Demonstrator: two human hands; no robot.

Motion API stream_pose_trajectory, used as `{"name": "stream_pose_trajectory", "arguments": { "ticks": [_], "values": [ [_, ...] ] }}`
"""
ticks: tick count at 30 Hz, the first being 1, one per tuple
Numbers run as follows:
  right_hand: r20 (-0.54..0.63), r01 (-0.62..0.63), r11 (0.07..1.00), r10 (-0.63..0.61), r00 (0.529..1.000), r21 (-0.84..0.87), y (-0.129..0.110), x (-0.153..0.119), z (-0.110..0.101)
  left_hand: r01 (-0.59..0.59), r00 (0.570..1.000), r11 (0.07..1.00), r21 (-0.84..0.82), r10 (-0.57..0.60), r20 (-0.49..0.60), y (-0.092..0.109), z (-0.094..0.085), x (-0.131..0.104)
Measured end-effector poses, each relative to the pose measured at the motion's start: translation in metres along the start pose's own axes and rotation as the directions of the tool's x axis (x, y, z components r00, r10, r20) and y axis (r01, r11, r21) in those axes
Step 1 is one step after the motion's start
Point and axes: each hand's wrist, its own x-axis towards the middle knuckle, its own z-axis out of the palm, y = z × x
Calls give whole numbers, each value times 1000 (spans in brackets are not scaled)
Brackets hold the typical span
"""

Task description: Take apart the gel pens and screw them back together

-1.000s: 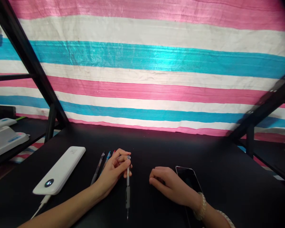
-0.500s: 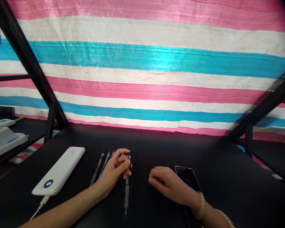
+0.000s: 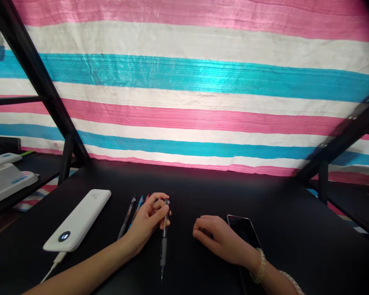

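My left hand (image 3: 149, 223) pinches a slim pen (image 3: 162, 252) near its upper end between thumb and fingers. The pen has a clear barrel and a grey grip, and its pointed tip faces toward me. Just left of this hand lie a dark pen (image 3: 127, 217) and a blue one (image 3: 138, 207); a bit of pink shows behind the fingers, the rest hidden. My right hand (image 3: 215, 235) rests on the black table (image 3: 184, 180) with its fingers curled in and nothing visible in them. Its wrist, wearing a beaded bracelet (image 3: 258, 266), lies over a dark phone (image 3: 244, 227).
A white power bank (image 3: 80, 221) with a lit display lies at the left, a white cable (image 3: 58, 259) plugged into its near end. Black frame bars (image 3: 39, 86) rise at both sides. A striped sheet (image 3: 203, 102) hangs behind the table. White devices (image 3: 10, 184) sit far left.
The view has shifted very slightly, and the pen's tip has swung a touch to the left. Both hands keep the same pose.
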Motion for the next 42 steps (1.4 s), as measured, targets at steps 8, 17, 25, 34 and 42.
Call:
{"name": "stream_pose_trajectory", "arguments": {
  "ticks": [8,17,25,34,42],
  "values": [
    [3,1,1000,-1,1000,-4,0,1,-1,-24,1000,999,24,24,-5,0,-3,-1],
    [-2,7,1000,-7,1000,-12,0,1,0,-6,1000,1000,3,6,1,3,1,-1],
    [-9,11,1000,-11,1000,-7,2,0,1,-17,1000,1000,25,18,-16,2,-2,-1],
    [-5,8,1000,-8,1000,-16,0,0,0,-6,998,1000,19,7,-57,4,0,0],
    [-4,6,999,-6,1000,-33,-1,-1,-1,-74,985,995,61,83,-154,15,-8,10]
  ]
}}
